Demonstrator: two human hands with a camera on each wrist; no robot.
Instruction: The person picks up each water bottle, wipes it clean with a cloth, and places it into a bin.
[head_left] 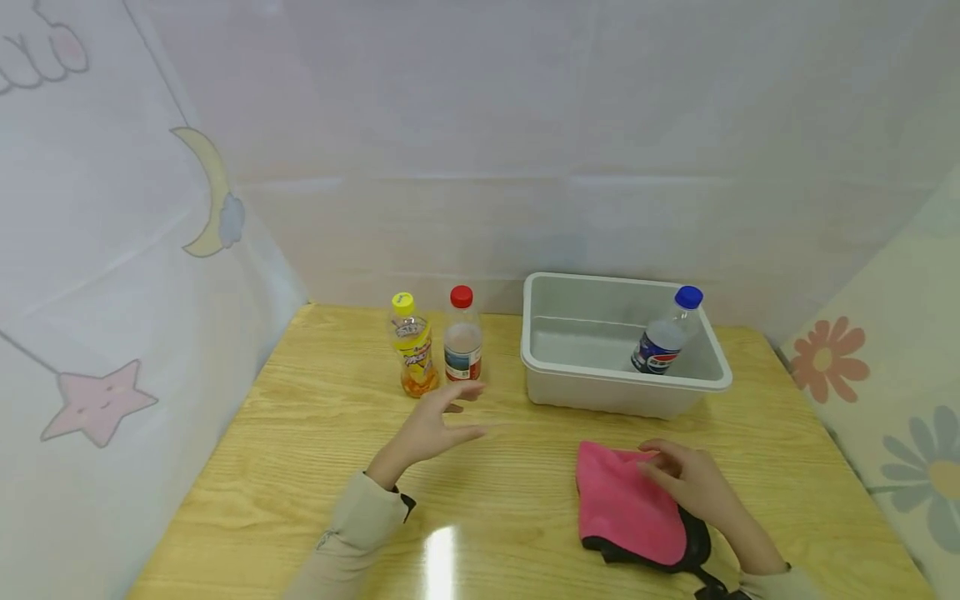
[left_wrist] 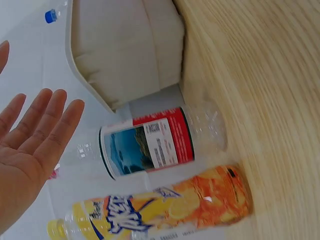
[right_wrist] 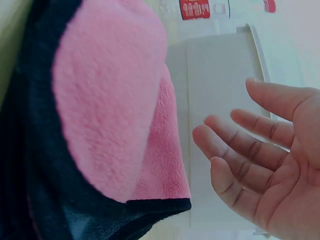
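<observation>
My left hand (head_left: 429, 425) hovers over the table in front of two upright bottles, fingers relaxed and holding nothing. Nearest to it is a clear bottle with a red cap (head_left: 462, 340); its red and blue label (left_wrist: 147, 145) shows in the left wrist view. Just left of that stands a yellow-capped bottle (head_left: 413, 346) with an orange and yellow label. My right hand (head_left: 693, 483) is above a pink cloth with black trim (head_left: 626, 508), fingers loosely bent with nothing between them. In the right wrist view the cloth's fuzzy pink side (right_wrist: 110, 95) lies beside the hand.
A light grey plastic bin (head_left: 600, 392) stands at the back right of the wooden table (head_left: 300, 475). Inside it leans a blue-capped Pepsi bottle (head_left: 663, 337). White printed sheets (head_left: 450, 125) hang behind and on both sides.
</observation>
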